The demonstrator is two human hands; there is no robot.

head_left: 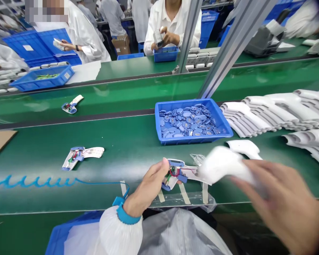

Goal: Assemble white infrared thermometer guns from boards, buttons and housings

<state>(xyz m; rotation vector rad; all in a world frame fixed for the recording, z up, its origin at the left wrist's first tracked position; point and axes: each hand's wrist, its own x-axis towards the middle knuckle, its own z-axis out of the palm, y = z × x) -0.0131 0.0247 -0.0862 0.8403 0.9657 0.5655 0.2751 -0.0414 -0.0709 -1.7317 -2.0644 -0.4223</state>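
Note:
My left hand (pixel 151 179) grips an opened gun-shaped device half (pixel 177 173), its blue parts, red wires and circuit facing up. A blue wrist strap (pixel 126 210) circles that wrist. My right hand (pixel 276 191), blurred by motion, holds a white curved plastic shell (pixel 224 163) just right of the device half; the two overlap in view, and I cannot tell whether they touch. Behind the held shell lies another white shell (pixel 246 147). Further left on the bench rests a similar device half (pixel 81 156) with its parts exposed.
A blue tray (pixel 162 140) of small blue plastic pieces stands behind my hands. Stacked white shells (pixel 271 109) line the right side. A coiled blue cord (pixel 34 181) runs along the left bench. Another device half (pixel 71 105) lies beyond the divider edge. A metal post (pixel 228 49) rises ahead; co-workers sit opposite.

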